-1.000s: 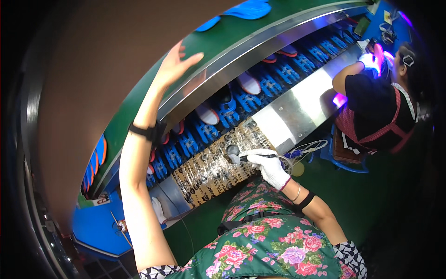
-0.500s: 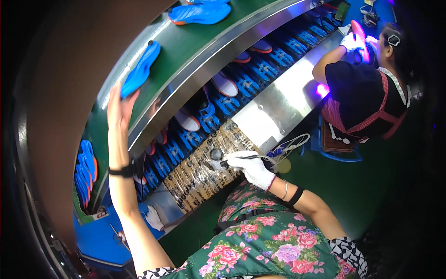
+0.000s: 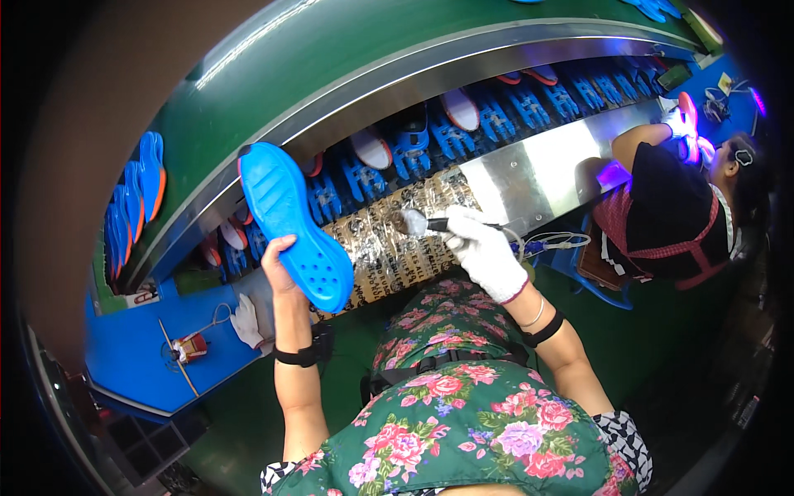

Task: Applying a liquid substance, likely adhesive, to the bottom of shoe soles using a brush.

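Blue sole in left hand, brush in right, over the taped tabletop

Left hand (image 3: 279,263), bare, clamped on the near edge of a blue shoe sole (image 3: 291,223); sole is held up off the surface, tread side showing, tilted, toe pointing far-left. Right hand (image 3: 484,252), in a white glove, closed round a dark-handled brush (image 3: 423,223); bristle end points left, just over the tabletop (image 3: 389,248), which is wrapped in shiny tape here. Hands are apart, brush head right of the sole and not touching it. A spare white glove (image 3: 246,321) lies on the blue surface, near-left. Far side: a conveyor rack (image 3: 463,136) of blue holders, some carrying soles. More blue soles stacked at far left (image 3: 136,194). A co-worker (image 3: 662,215) sits to the right under purple light, hands well apart from these.

Risks, as a judgement: grip is only on the sole's edge, so a firm brush stroke could twist it or knock it loose. Bristles could drip on the tape or the floral apron (image 3: 463,413). Raised sole sits near the rack and could clip it
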`<action>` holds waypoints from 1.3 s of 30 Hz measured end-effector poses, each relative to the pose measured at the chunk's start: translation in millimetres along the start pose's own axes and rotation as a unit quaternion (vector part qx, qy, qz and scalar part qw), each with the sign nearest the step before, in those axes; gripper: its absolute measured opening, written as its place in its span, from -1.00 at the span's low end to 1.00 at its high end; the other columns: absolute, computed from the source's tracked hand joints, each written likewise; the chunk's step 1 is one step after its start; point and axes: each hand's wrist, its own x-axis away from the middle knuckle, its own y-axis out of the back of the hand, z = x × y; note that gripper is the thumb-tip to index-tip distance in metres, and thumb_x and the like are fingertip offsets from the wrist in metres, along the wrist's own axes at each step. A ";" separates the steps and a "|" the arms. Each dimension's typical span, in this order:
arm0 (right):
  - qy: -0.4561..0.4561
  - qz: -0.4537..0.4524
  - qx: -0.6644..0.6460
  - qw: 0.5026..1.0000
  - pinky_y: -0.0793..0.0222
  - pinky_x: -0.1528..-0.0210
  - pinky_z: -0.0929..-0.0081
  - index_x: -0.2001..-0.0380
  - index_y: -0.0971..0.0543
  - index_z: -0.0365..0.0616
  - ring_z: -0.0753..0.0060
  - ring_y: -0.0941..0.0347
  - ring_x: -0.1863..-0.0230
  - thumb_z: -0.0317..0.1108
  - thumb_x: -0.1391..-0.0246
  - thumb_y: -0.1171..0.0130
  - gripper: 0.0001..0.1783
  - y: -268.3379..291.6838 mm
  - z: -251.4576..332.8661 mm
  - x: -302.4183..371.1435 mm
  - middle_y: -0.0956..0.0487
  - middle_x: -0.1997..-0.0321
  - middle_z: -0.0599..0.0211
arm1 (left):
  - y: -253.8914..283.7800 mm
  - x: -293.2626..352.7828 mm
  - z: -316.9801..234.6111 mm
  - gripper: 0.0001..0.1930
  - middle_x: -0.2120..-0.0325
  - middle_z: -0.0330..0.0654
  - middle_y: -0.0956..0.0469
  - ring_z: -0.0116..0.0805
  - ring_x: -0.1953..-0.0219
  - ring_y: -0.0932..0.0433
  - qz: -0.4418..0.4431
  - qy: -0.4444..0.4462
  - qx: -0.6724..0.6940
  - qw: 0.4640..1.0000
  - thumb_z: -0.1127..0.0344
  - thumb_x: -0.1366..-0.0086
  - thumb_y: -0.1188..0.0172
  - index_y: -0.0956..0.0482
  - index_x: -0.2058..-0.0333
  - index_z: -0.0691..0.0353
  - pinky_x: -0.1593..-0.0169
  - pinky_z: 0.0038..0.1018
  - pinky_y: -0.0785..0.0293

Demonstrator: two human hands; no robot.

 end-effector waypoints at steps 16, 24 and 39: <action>0.411 0.113 0.521 0.739 -0.53 0.23 0.50 0.21 -0.73 -0.25 0.44 -0.62 0.28 -0.55 0.05 -0.39 -0.74 -123.3 -14.2 5.3 -0.72 0.23 0.23 | -49.4 36.1 92.9 0.14 0.13 0.08 -0.58 0.08 0.11 -0.61 0.190 0.137 0.361 0.903 -0.75 -0.11 0.54 -0.35 -0.16 0.24 -0.03 0.03 -0.55; 0.487 0.175 0.645 0.562 -0.52 0.07 0.29 0.06 -0.67 -0.18 0.13 -0.63 0.11 -0.50 0.02 -0.30 -0.62 -124.9 -9.6 10.3 -0.70 0.08 0.16 | -64.9 40.3 85.7 0.02 -0.34 -0.09 -0.25 -0.12 -0.34 -0.27 0.096 0.000 0.042 0.995 -0.60 -0.29 0.44 -0.02 -0.44 0.11 -0.36 -0.14 -0.29; 0.514 0.214 0.596 0.579 -0.54 0.09 0.27 0.19 -0.72 -0.13 0.15 -0.64 0.13 -0.52 0.12 -0.38 -0.68 -124.9 -26.3 25.0 -0.71 0.10 0.14 | -8.1 9.6 146.7 0.07 -0.30 -0.05 -0.29 -0.06 -0.29 -0.35 0.137 0.025 0.143 0.980 -0.67 -0.22 0.37 0.03 -0.44 0.07 -0.33 -0.05 -0.32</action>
